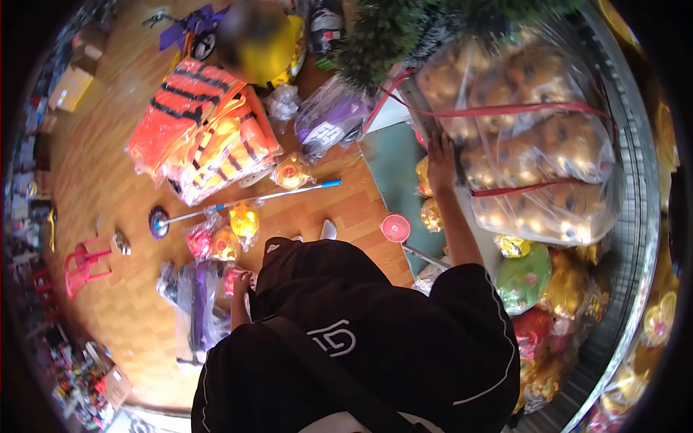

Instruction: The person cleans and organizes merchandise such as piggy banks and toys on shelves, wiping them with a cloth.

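Observation:
My right hand (pixel 442 164) reaches forward at the right with its fingers stretched out. It rests against the edge of a greyish board, close beside a large clear plastic bag of golden round figures (pixel 534 155). Red straps (pixel 520 110) run across this bag. Low at my left side, my left hand (pixel 242 286) has its fingers curled. A small pinkish-red thing shows by those fingers, but I cannot make out what they hold. Next to this hand lies a plastic-wrapped purple item (pixel 204 307). Small golden figures (pixel 432 214) sit below my right hand.
Plastic-wrapped orange vests (pixel 209 123) lie in a pile on the wooden floor (pixel 101 195). A blue-tipped pole (pixel 267 195) lies nearby. A pink round fan (pixel 395 228) stands by the green surface (pixel 393 155). Further left is a red chair (pixel 86 267). Green foliage (pixel 397 36) hangs ahead.

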Tool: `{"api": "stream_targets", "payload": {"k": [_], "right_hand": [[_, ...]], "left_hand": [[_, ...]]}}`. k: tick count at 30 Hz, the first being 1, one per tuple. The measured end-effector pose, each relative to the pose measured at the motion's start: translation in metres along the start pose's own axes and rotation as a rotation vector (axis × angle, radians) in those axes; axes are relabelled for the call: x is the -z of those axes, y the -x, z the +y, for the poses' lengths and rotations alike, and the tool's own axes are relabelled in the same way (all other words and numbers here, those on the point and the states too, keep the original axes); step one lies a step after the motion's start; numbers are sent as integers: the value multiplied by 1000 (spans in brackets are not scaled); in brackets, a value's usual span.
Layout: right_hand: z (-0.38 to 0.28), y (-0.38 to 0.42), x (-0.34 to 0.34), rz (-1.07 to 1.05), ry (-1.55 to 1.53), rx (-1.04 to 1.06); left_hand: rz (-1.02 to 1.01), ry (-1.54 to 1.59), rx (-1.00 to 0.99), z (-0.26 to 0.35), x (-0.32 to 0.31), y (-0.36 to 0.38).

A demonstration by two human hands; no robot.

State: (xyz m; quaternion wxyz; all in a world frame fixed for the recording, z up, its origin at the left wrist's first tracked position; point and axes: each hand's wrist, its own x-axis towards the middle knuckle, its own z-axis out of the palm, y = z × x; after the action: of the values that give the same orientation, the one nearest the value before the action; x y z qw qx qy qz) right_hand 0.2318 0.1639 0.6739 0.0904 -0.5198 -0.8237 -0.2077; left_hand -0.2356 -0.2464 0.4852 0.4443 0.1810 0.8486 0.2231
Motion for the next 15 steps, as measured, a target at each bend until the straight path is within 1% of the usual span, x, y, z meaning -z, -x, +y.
{"api": "stream_targets", "payload": {"k": [1,2,4,6,7,8,9,10,11,13,14,15], "right_hand": [[-7,9,-7,-65,11,36],[-10,9,-5,-65,-5,59],[-13,-1,14,-135,-189,104],[-9,-33,56,66,-335,77],[-2,-50,76,175,-338,59],[5,-61,102,248,-231,45],[13,-75,129,335,-89,36],[23,-84,147,419,-88,18],[34,-91,163,505,-85,-3],[49,-98,191,628,104,-72],[52,-95,193,615,116,-84],[55,-94,193,604,191,-141]], "left_hand": [[-16,-108,-18,-12,5,5],[0,-97,3,-19,5,13],[38,-35,58,-48,11,46],[54,11,112,-37,1,36],[53,31,138,-59,13,57],[49,51,160,-44,5,32],[44,70,178,-47,3,32],[38,87,191,-66,10,54],[33,103,201,-68,15,48],[20,133,215,-88,32,58],[12,144,222,-91,34,58],[2,150,229,-72,30,34]]}}
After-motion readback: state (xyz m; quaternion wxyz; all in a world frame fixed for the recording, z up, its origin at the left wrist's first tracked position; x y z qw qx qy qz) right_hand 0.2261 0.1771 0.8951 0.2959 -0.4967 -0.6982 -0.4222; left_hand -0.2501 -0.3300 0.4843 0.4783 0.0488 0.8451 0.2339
